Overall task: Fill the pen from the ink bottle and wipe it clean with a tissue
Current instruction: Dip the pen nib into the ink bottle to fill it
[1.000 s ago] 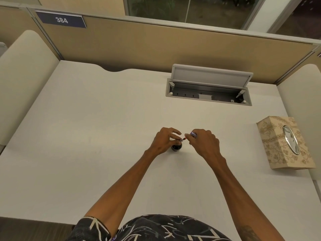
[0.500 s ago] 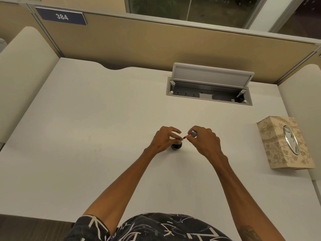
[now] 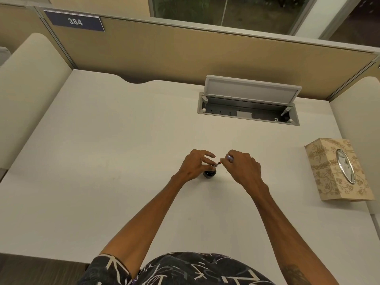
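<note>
A small dark ink bottle (image 3: 209, 174) stands in the middle of the white desk (image 3: 102, 161). My left hand (image 3: 194, 166) curls around the bottle's left side and top. My right hand (image 3: 241, 167) grips a thin pen (image 3: 221, 162), whose tip points down-left at the mouth of the bottle. Part of the pen's pale lilac body shows above my right fingers; the rest is hidden in the hand. A patterned beige tissue box (image 3: 337, 169) lies at the right edge of the desk, away from both hands.
An open cable tray with a raised grey lid (image 3: 249, 99) is set into the desk at the back right. Tan partition panels (image 3: 185, 50) close off the back and cream ones the sides. The desk's front edge lies close to my body.
Both hands stay at the bottle. The pen tip has shifted very slightly at the bottle's mouth; the camera view has drifted a little.
</note>
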`<action>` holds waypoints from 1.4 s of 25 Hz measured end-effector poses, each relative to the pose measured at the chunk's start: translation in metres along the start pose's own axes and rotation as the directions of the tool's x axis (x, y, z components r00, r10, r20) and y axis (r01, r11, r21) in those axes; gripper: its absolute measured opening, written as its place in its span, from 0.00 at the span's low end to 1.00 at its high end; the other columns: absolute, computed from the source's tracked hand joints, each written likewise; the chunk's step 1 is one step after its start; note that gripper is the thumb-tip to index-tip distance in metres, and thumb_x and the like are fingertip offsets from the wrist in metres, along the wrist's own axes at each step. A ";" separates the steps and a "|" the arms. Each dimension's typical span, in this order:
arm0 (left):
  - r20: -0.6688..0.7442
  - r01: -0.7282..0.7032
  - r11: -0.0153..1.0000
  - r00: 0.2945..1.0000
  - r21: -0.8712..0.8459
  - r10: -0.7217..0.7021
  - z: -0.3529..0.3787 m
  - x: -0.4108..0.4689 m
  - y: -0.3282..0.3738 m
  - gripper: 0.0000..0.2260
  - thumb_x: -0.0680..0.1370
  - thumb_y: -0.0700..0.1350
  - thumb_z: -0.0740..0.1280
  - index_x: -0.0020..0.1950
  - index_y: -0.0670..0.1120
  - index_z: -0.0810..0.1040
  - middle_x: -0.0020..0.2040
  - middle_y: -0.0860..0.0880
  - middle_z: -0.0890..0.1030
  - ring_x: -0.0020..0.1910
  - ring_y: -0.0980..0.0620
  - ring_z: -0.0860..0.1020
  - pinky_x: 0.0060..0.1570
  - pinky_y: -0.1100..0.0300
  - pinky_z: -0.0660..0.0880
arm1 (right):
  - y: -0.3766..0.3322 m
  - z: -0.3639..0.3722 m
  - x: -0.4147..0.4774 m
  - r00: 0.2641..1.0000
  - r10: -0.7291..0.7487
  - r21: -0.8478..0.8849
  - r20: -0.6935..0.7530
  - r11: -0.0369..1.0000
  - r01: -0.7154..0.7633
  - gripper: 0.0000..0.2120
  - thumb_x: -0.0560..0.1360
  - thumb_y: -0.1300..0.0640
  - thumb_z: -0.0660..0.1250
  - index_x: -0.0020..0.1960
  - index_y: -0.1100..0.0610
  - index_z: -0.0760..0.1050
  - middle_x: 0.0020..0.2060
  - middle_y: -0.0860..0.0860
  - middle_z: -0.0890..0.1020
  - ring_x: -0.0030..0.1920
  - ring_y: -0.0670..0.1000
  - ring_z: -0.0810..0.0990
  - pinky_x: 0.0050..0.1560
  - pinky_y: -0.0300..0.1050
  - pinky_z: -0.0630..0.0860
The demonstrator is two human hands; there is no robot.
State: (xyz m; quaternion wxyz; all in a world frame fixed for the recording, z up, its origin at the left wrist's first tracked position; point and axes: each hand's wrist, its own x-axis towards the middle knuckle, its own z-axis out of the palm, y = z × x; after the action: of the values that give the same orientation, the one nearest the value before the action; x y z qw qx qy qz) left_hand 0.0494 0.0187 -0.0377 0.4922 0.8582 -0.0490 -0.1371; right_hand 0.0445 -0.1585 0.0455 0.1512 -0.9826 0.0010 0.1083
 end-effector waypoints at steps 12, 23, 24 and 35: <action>0.000 -0.024 0.999 1.000 0.044 0.024 -0.001 0.002 0.003 0.06 0.73 0.47 0.76 0.49 0.48 0.88 0.57 0.54 0.85 0.56 0.55 0.80 0.54 0.51 0.77 | 0.003 -0.002 0.002 1.000 -0.024 0.040 0.002 0.999 0.024 0.09 0.76 0.43 0.64 0.47 0.48 0.77 0.40 0.43 0.80 0.41 0.53 0.78 0.42 0.45 0.68; -0.003 -0.017 0.994 1.000 0.104 0.017 0.001 0.002 0.006 0.10 0.72 0.47 0.76 0.52 0.48 0.86 0.54 0.54 0.86 0.56 0.58 0.80 0.52 0.57 0.73 | 0.007 -0.002 0.000 0.999 0.013 0.050 0.042 0.999 -0.015 0.07 0.74 0.47 0.64 0.44 0.48 0.78 0.39 0.46 0.81 0.41 0.55 0.79 0.40 0.46 0.71; -0.004 -0.012 0.994 1.000 0.106 0.013 0.001 0.003 0.007 0.11 0.72 0.48 0.76 0.53 0.48 0.86 0.53 0.54 0.87 0.57 0.59 0.79 0.52 0.58 0.72 | 0.008 -0.002 0.001 0.999 0.015 0.046 0.040 0.999 -0.017 0.07 0.75 0.48 0.64 0.44 0.50 0.78 0.40 0.48 0.82 0.41 0.55 0.79 0.41 0.47 0.72; -0.011 -0.014 0.993 1.000 0.120 0.015 0.001 0.003 0.009 0.14 0.73 0.47 0.76 0.57 0.47 0.84 0.50 0.53 0.88 0.60 0.56 0.79 0.58 0.52 0.73 | 0.009 -0.005 0.001 0.999 -0.005 0.051 0.037 0.999 0.003 0.05 0.75 0.48 0.65 0.45 0.48 0.77 0.40 0.46 0.81 0.41 0.54 0.78 0.40 0.45 0.69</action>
State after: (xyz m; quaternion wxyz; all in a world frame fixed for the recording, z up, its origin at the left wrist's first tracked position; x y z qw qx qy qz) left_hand 0.0527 0.0129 -0.0310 0.4409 0.8867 -0.0606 -0.1251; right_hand 0.0463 -0.1681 0.0470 0.1763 -0.9762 -0.0012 0.1262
